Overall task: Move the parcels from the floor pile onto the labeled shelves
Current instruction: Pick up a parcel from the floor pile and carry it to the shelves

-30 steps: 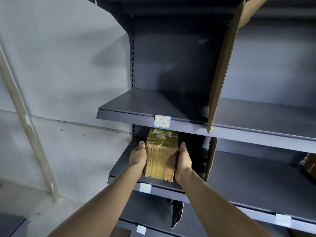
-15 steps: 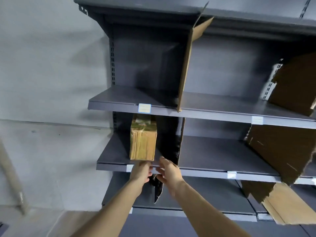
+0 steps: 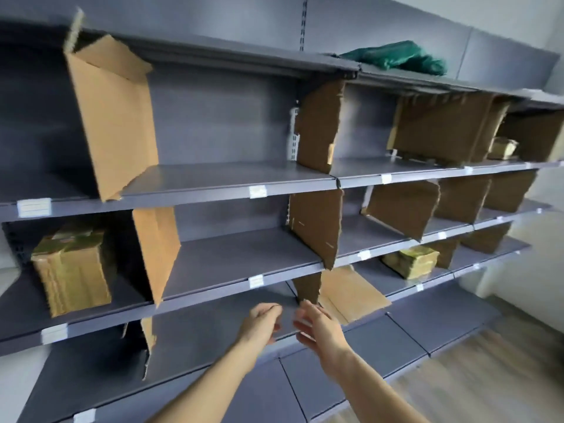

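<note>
A tape-wrapped brown parcel (image 3: 73, 270) stands upright in the far-left compartment of the second shelf (image 3: 232, 264), apart from both hands. My left hand (image 3: 262, 322) and my right hand (image 3: 317, 328) hover empty in front of the lower shelf, close together, fingers loosely curled. A second parcel (image 3: 410, 261) lies flat on a lower shelf to the right. A third parcel (image 3: 502, 149) sits in an upper compartment at the far right. White labels (image 3: 255, 281) mark the shelf edges.
Grey metal shelving runs across the view, split by upright cardboard dividers (image 3: 116, 117). A torn cardboard sheet (image 3: 348, 293) lies on the lower shelf just beyond my hands. A green bundle (image 3: 396, 58) rests on top. Wood floor (image 3: 488, 377) shows at the lower right.
Both hands let go of the parcel, left standing on the second shelf, and drew back and down. The view has swung right, so the parcel is now far left.
</note>
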Demonstrator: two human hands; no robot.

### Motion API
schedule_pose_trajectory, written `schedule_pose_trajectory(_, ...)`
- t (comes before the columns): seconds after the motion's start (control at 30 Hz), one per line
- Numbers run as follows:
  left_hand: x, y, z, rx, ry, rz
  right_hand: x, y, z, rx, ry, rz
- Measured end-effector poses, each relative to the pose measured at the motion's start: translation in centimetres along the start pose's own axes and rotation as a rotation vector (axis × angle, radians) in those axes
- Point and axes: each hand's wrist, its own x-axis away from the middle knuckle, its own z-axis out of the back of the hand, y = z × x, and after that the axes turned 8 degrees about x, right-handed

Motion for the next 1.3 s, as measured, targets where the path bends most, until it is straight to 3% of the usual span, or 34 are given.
schedule_pose_trajectory(0.23,3.3,-3.7,-23.3,-0.069,-0.253,0.02,0.9,2.7,26.1,-0.112,0.296,-0.049)
schedule_pose_trajectory(0.4,7.9,-8.0,-37.4,0.002,-0.365,0.2,5.1,6.1,41.5,-0.165,0.501,-0.133)
schedule_pose_trajectory(0.87,12.4,-10.5,-73.3,-0.168,-0.838,0.17,11.0,9.2,72.3,-0.211,0.927,-0.142)
schedule_pose_trajectory(1.3,9.2,-11.3,-104.5,-0.309,-1.021,0.158,4.5,6.4,98.4,-0.242,1.13,-0.155)
